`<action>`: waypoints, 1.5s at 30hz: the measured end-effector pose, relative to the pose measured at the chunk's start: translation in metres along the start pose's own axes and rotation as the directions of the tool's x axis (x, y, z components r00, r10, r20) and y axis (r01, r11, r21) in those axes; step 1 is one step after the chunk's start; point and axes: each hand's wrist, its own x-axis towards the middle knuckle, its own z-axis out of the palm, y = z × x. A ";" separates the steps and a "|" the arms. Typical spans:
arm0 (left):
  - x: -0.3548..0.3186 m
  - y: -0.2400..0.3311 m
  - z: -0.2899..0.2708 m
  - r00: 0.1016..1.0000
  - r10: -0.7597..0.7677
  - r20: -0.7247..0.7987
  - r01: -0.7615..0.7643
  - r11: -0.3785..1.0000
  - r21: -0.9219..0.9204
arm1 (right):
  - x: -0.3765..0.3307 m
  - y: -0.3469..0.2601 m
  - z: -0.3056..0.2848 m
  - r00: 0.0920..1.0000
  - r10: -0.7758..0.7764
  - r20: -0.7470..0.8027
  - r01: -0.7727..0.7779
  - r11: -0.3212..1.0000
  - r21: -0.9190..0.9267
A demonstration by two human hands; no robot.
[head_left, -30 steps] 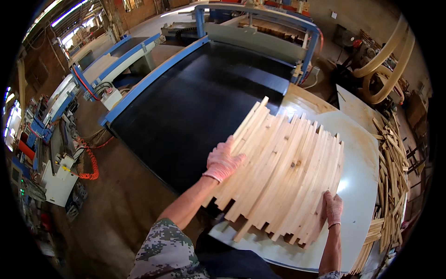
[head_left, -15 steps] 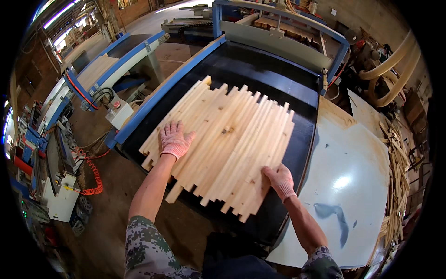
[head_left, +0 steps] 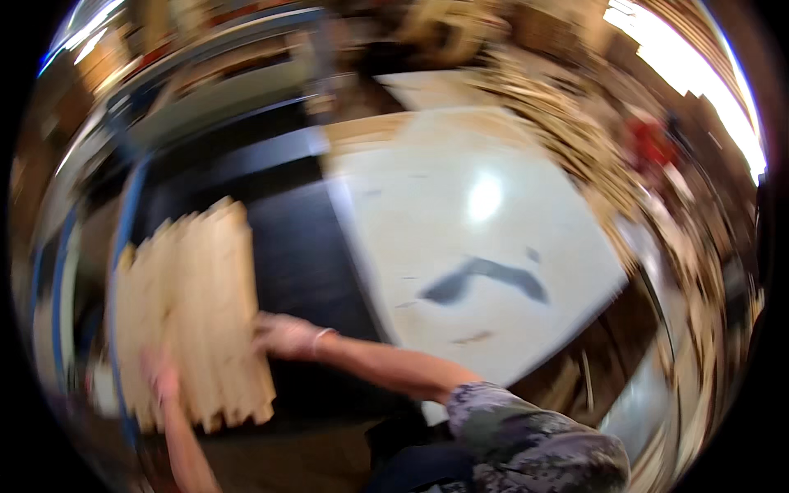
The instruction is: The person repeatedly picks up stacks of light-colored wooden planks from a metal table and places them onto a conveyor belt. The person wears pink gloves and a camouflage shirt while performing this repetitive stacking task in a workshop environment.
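Note:
A panel of pale wooden strips (head_left: 197,304), laid side by side with uneven ends, rests on the black belt (head_left: 304,238) of a machine. Its left side lies close to the blue side rail (head_left: 130,205). My left hand (head_left: 160,376), in a light glove, lies on the panel's near part with fingers stretched forward, though motion blurs them. At the panel's right edge is my right hand (head_left: 288,335), also gloved, its fingertips touching the outermost strip. Blur hides whether those fingers are curled round the edge.
To the belt's right stands a pale, shiny tabletop (head_left: 403,214) with a dark grey patch. Loose wooden strips (head_left: 567,140) are heaped beyond it. The machine's blue crossframe (head_left: 214,41) spans the belt's far end.
My view has swung right, so the machine appears farther left. The panel has shifted left across the belt, nearer the blue rail, with both hands still at it.

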 end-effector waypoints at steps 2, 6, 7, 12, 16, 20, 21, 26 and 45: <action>0.007 0.015 0.013 0.960 -0.237 -0.149 0.154 0.893 -0.423 | -0.046 -0.019 -0.002 0.993 0.045 0.105 -0.038 0.997 -0.069; 0.031 0.130 0.036 0.986 -0.010 -0.163 -0.162 -0.204 -0.966 | -0.145 0.029 -0.015 0.882 -0.253 0.399 0.254 0.966 0.051; 0.005 0.171 0.008 0.994 0.093 -0.061 -0.045 -0.171 -0.984 | -0.187 0.019 -0.020 0.899 -0.224 0.376 0.185 0.973 0.138; -0.202 0.403 -0.213 0.938 0.327 -0.116 -0.109 -0.040 -0.993 | -0.423 0.019 -0.045 0.998 -0.044 0.054 0.029 0.968 0.250; -0.297 0.555 -0.185 0.753 0.643 -0.137 0.056 -0.270 -0.961 | -0.632 0.065 -0.043 0.668 0.591 -0.453 -0.352 0.787 0.507; -0.435 0.677 -0.197 0.357 0.928 -0.109 0.079 -0.146 -0.986 | -0.804 0.167 0.007 -0.065 0.732 -0.679 -0.523 0.554 0.647; -0.475 0.702 -0.212 0.187 0.981 -0.048 -0.002 -0.049 -0.999 | -0.843 0.198 0.029 -0.216 0.731 -0.648 -0.475 0.501 0.724; -0.620 0.783 -0.189 -0.401 0.878 0.262 -0.094 0.245 -0.965 | -0.955 0.250 0.125 -0.337 0.865 -0.371 -0.320 0.265 0.910; -0.692 1.108 -0.230 -0.458 0.801 0.386 -0.454 0.162 -0.876 | -1.027 0.334 0.080 -0.234 0.817 -0.527 -0.419 0.405 0.813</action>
